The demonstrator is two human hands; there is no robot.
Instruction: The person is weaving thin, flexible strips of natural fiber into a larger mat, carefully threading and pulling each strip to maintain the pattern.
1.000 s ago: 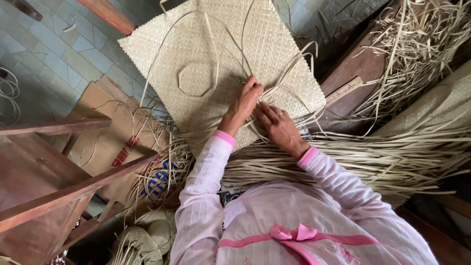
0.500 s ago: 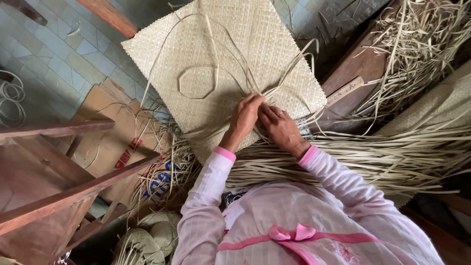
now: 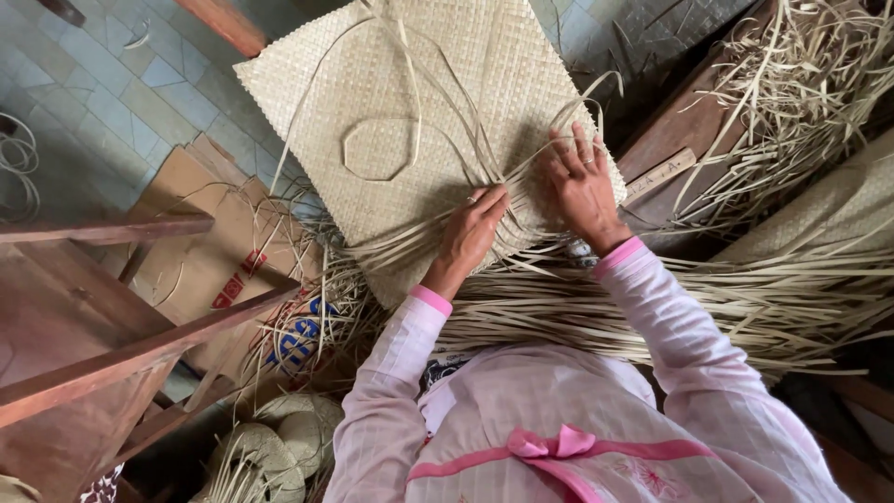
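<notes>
While both hands press flat and open, left (image 3: 470, 233), right (image 3: 579, 182), the woven mat (image 3: 410, 112) lies cornerwise.

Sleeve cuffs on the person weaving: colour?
Bright pink cuffs on paler pink striped sleeves; head view.

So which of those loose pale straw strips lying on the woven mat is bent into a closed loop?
The pale straw strip curled into an angular ring on the square woven straw mat, left of the left hand. The other strips run straight or fan out.
</notes>
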